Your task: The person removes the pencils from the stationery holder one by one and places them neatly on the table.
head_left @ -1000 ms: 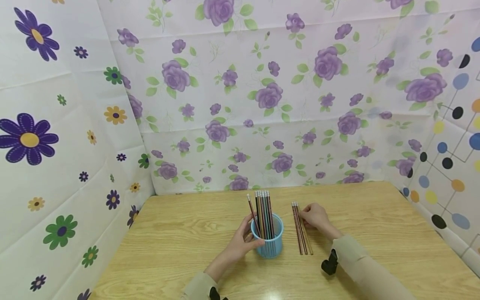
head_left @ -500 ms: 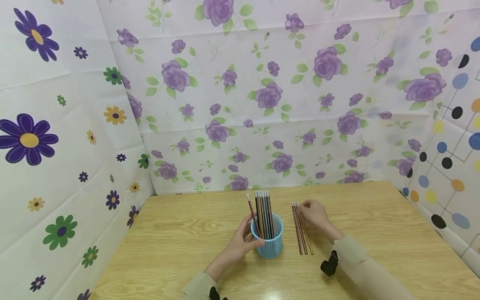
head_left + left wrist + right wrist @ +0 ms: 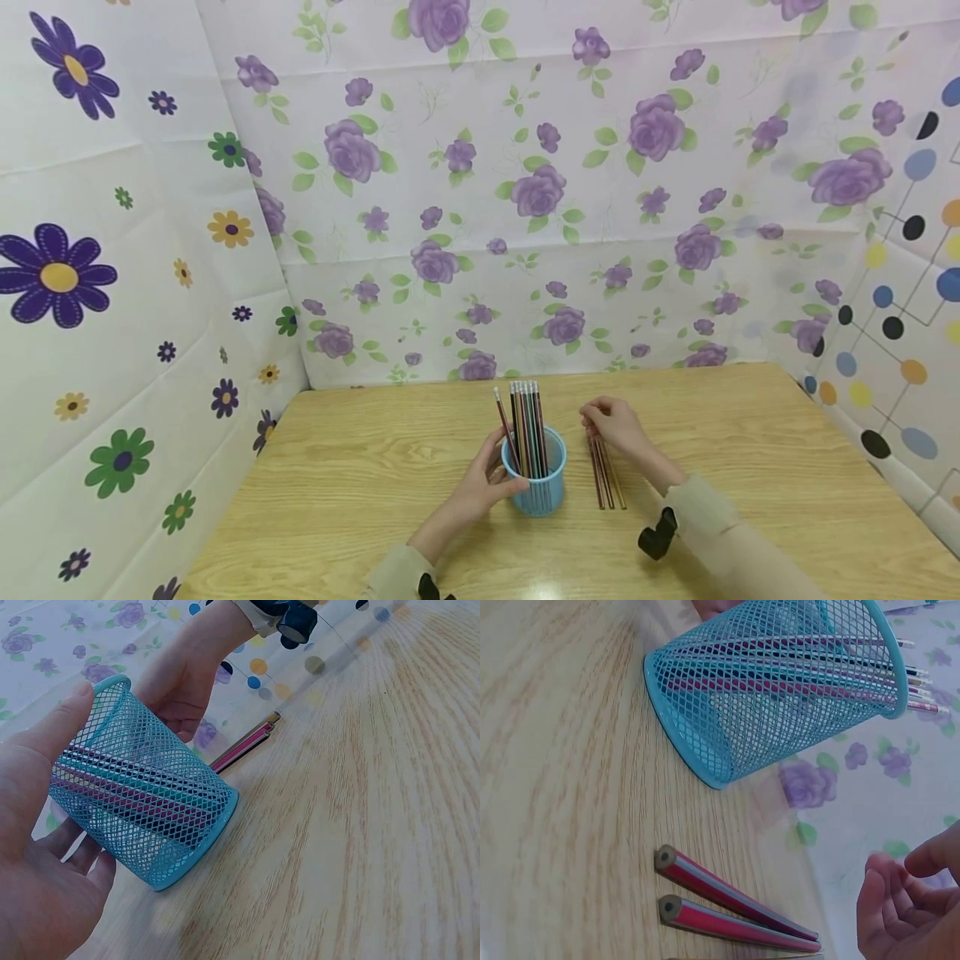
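Observation:
My left hand (image 3: 480,492) grips the light blue mesh pencil cup (image 3: 551,498) on the table, thumb at its rim and fingers around the far left side. Several pencils (image 3: 528,425) stand in the cup with their white eraser ends up, one leaning left. To the right of it, three pencils (image 3: 602,475) lie side by side on the table, two dark red and one tan. My right hand (image 3: 617,423) is over their far ends, covering the erasers in the head view. Its fingers (image 3: 877,900) are loosely bent, with a gap to the thumb and no pencil between them.
The wood-grain table (image 3: 360,467) runs back to a hanging cloth (image 3: 465,208) with purple roses. Patterned cloths also hang at the left (image 3: 150,333) and right sides. A black wrist device (image 3: 657,535) sits on the right sleeve.
My right hand has shifted left from beside the tan pencil to over the eraser ends of all three loose pencils. The left hand and the cup have stayed in place.

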Demonstrator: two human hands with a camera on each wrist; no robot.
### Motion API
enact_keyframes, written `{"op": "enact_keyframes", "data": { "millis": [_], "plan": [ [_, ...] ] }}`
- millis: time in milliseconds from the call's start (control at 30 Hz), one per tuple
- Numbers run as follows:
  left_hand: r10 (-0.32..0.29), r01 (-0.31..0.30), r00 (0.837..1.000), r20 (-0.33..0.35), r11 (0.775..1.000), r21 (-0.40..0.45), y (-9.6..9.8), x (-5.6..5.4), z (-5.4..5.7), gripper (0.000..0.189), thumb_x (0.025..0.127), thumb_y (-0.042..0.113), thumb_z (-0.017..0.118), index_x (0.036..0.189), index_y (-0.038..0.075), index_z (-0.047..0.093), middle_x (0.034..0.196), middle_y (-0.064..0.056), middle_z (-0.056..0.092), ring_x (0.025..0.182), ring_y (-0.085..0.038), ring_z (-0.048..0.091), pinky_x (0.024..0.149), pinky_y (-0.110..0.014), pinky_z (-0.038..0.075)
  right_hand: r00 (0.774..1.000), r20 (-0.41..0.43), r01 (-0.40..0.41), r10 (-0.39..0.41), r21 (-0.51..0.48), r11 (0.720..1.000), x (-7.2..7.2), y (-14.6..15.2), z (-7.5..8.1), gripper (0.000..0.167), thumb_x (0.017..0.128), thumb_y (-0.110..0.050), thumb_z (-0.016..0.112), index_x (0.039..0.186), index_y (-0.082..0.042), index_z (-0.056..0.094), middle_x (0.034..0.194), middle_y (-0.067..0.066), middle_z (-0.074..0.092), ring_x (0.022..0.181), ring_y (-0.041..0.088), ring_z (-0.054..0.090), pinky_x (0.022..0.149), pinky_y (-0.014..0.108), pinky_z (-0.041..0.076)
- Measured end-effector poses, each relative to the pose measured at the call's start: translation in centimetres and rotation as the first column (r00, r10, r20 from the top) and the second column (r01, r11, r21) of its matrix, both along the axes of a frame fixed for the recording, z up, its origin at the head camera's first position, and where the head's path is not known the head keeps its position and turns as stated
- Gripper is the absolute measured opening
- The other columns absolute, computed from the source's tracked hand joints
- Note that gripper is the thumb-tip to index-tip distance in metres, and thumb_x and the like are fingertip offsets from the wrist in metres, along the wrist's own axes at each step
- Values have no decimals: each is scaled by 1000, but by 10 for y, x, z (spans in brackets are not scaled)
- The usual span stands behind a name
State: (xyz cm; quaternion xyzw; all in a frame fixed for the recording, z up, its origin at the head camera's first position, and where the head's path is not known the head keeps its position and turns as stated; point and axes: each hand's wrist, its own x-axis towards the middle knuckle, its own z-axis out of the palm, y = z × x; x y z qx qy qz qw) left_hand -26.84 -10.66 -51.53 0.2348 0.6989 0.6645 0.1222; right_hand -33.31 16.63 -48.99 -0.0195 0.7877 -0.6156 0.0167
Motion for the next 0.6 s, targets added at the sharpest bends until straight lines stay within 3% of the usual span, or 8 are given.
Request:
{"op": "enact_keyframes", "data": {
  "millis": [300,600],
  "plan": [
    [6,-6,1000,6,1000,2,1,2,2,88,93,24,73,160,13,17,158,-23,28,146,-37,27,119,-49,24,999,-15,-48,47,-37,998,3,-6,0,31,106,-12,48,116,14,60,87,13,66,69,11,61,64,27,57],
    [7,-7,1000,12,1000,3,1,1,1,85,96,17,70,160,11,15,158,-22,28,146,-37,27,119,-49,23,991,-62,-125,121,-61,990,10,-13,7,31,106,-15,50,118,12,60,90,10,67,76,14,63,71,36,59]
  ]
}}
